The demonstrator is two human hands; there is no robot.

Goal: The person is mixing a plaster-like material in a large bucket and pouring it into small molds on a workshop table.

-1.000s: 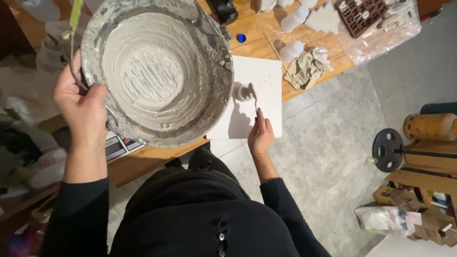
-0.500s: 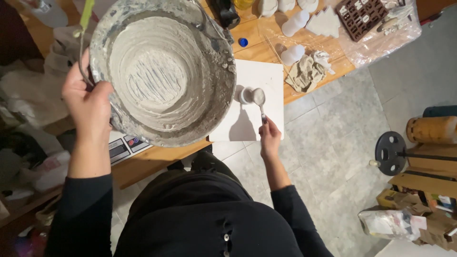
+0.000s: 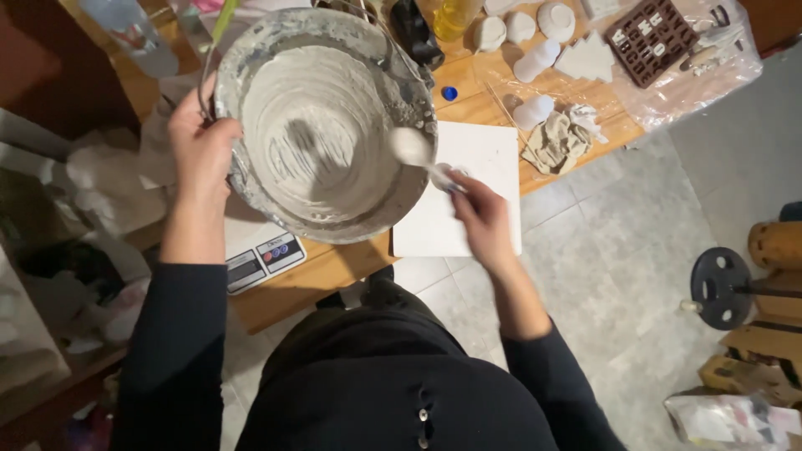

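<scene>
The spoon (image 3: 422, 155) is pinched by its handle in the right hand (image 3: 483, 219), fingers closed narrowly around it, so its coated bowl reaches over the near rim and hangs inside the bucket (image 3: 322, 125). Its long axis runs from lower right at the hand up and left to the bowl, which points toward the middle of the grey, ridged paste. The bucket is held tipped with its mouth toward the person, which seems meant to open the inside to the spoon; the left hand (image 3: 200, 154) wraps the rim and wire handle on the far left side to hold it at that tilt. Just beside the right hand a white board (image 3: 468, 159) lies on the wooden table (image 3: 334, 271), and a small scale (image 3: 263, 259) peeks out below the bucket.
</scene>
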